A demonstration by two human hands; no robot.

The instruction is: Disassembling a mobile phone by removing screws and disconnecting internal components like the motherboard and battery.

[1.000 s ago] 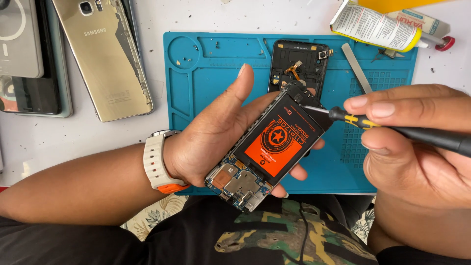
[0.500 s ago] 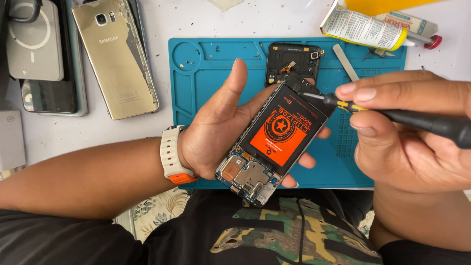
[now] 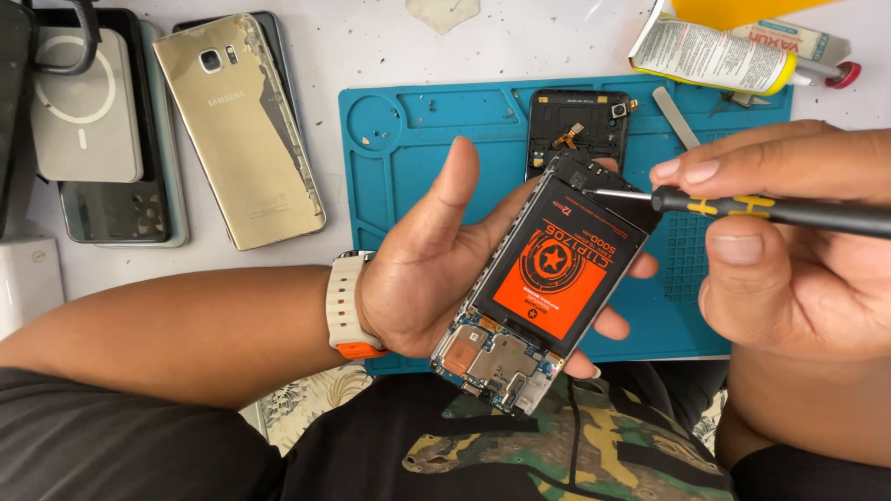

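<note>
My left hand [image 3: 436,269] cradles an opened phone [image 3: 548,288] from below, tilted, with its orange-and-black battery and bare circuit board facing up. A white watch with an orange strap [image 3: 348,306] is on that wrist. My right hand [image 3: 789,250] grips a black screwdriver with yellow bands [image 3: 761,209]. Its metal tip touches the phone's top end, near the upper corner of the battery.
A blue repair mat [image 3: 418,130] lies under the hands, with a black phone frame [image 3: 575,125] and a metal pry tool [image 3: 676,119] on it. A gold phone back [image 3: 237,125] and other phones [image 3: 88,111] lie at left. Glue tubes [image 3: 715,56] sit at top right.
Both hands and the phone appear slightly lower and to the right in view. The screwdriver tip stays at the phone's top end.
</note>
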